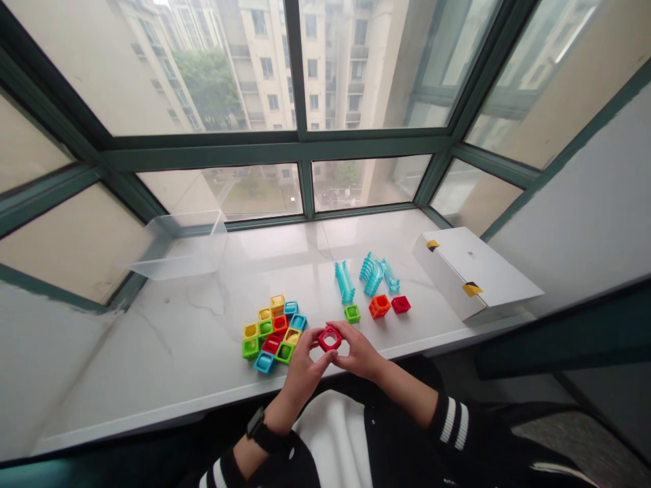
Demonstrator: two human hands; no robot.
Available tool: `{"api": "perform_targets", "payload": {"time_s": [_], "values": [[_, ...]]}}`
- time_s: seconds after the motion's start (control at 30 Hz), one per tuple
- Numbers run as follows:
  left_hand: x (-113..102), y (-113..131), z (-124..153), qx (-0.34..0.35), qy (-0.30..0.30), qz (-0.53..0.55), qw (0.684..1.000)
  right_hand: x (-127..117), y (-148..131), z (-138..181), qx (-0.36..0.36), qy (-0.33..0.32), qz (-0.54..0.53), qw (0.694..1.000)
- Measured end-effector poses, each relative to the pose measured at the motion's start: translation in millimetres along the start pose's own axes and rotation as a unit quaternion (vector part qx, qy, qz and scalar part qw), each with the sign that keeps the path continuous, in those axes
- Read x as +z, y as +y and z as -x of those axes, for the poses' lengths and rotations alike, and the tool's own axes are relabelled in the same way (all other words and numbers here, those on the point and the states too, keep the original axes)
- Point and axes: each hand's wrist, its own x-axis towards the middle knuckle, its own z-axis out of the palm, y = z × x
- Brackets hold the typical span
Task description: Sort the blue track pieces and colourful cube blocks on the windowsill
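Between my two hands is a red toy block (330, 330) with a round hole, held above the front of the sill. My left hand (306, 366) grips its left side, thumb below and fingers behind. On its right side, the fingers and thumb of my right hand (359, 351) close on the same block. Close by my left hand lies a cluster of coloured cube blocks (265, 329) in yellow, green, red and blue. Beyond my right hand sit a green block (352, 313), an orange block (379, 307) and another red block (401, 304).
Clear blue track pieces (344, 282) lie behind the loose blocks, one of them a curved piece (371, 274). A transparent plastic bin (186, 264) stands at the back left. To the right is a white box (475, 268) with yellow-black tabs. Windows border the marble sill (193, 339).
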Motion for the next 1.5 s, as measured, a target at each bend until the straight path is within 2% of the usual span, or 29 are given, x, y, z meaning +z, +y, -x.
{"api": "perform_targets", "payload": {"time_s": [0.23,0.37,0.57,0.7,0.83,0.97,1.17,1.37,1.5], "values": [[0.2,4.5,-0.2,0.015,-0.02,0.015,1.0,-6.0,-0.2,4.5,0.01,-0.002,0.005,1.0],[-1.3,5.6,0.8,0.016,-0.043,0.027,0.999,-20.7,3.2,10.7,0.044,0.015,-0.012,0.999],[0.7,-5.2,0.7,-0.023,-0.039,0.037,0.998,-68.1,3.3,23.9,0.051,0.104,0.01,0.993],[2.4,-10.9,0.2,-0.035,-0.044,0.036,0.998,-106.2,10.4,32.5,0.07,0.204,0.023,0.976],[3.3,-13.8,1.1,-0.043,-0.045,0.036,0.997,-139.8,35.8,44.2,0.108,0.292,0.068,0.948],[4.5,-16.2,1.9,-0.052,-0.047,0.036,0.997,-159.1,66.3,56.0,0.158,0.346,0.135,0.915],[6.1,-16.0,1.1,-0.054,-0.051,0.034,0.997,-162.5,99.9,56.6,0.225,0.331,0.193,0.896],[4.5,-18.8,1.7,-0.06,-0.056,0.03,0.996,-160.9,135.2,47.5,0.26,0.293,0.203,0.897],[3.5,-19.6,1.9,-0.07,-0.063,0.035,0.995,-157.7,149.7,48.3,0.269,0.287,0.163,0.905]]}}
